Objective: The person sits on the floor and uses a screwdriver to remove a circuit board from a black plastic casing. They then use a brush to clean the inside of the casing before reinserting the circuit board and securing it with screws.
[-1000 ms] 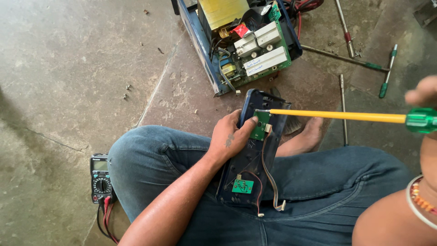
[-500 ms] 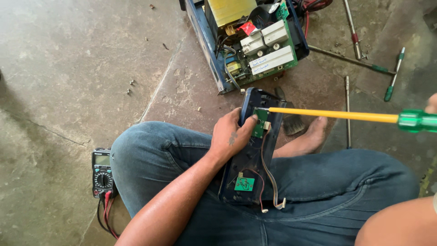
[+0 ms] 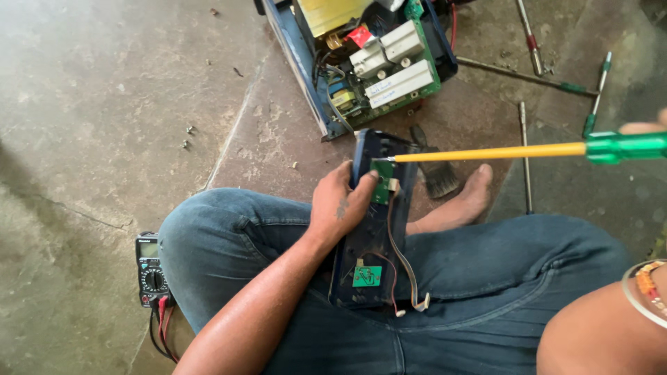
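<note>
Dark blue plastic panel (image 3: pixel 368 229): long, inner face up, lying lengthwise on lap, upper part clasped under left fingers (image 3: pixel 361 191). Two small green boards mounted, wires trailing.
Screwdriver (image 3: pixel 514 151): yellow shaft, green handle, near horizontal; handle at right fingers (image 3: pixel 643 128), tip touching upper green board (image 3: pixel 381 182) just beside left fingertips.

2 hands: left (image 3: pixel 338 205), right (image 3: pixel 643 129). 1 panel (image 3: pixel 372 229) w/ 2 green boards (image 3: pixel 381 189). 1 open chassis (image 3: pixel 361 59). 1 multimeter (image 3: pixel 151 271). 1 brush (image 3: pixel 434 169). 1 yellow screwdriver (image 3: pixel 507 152), approx 4 more tools (image 3: pixel 526 76) on floor.
</note>
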